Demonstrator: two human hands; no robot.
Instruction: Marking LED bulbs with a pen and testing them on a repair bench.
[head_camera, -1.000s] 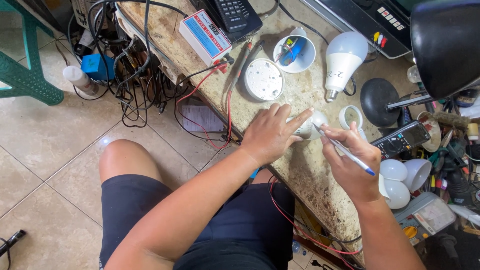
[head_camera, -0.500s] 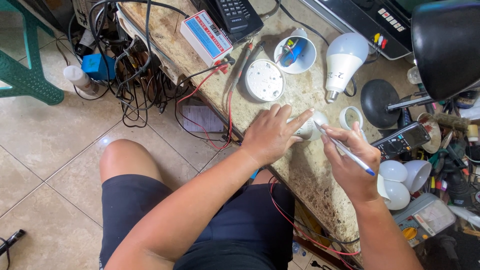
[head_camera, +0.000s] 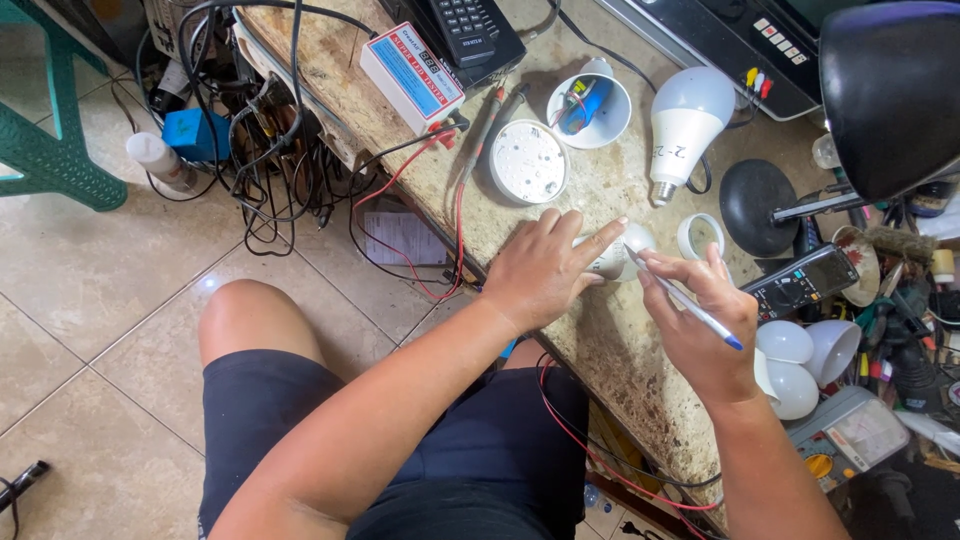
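Hardly anything had shifted: left hand (head_camera: 545, 270) kept pinning the white bulb base (head_camera: 618, 252) on the counter (head_camera: 620, 330), fingers spread, while right hand (head_camera: 700, 325) pinched a pen (head_camera: 690, 308), marking it.

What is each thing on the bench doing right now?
Left hand: pressing a small white bulb part onto the bench.
Right hand: gripping a pen, tip on that part.
Big white bulb: whole, lying down.
Open bulb shell: insides showing.
Round white disc: flat.
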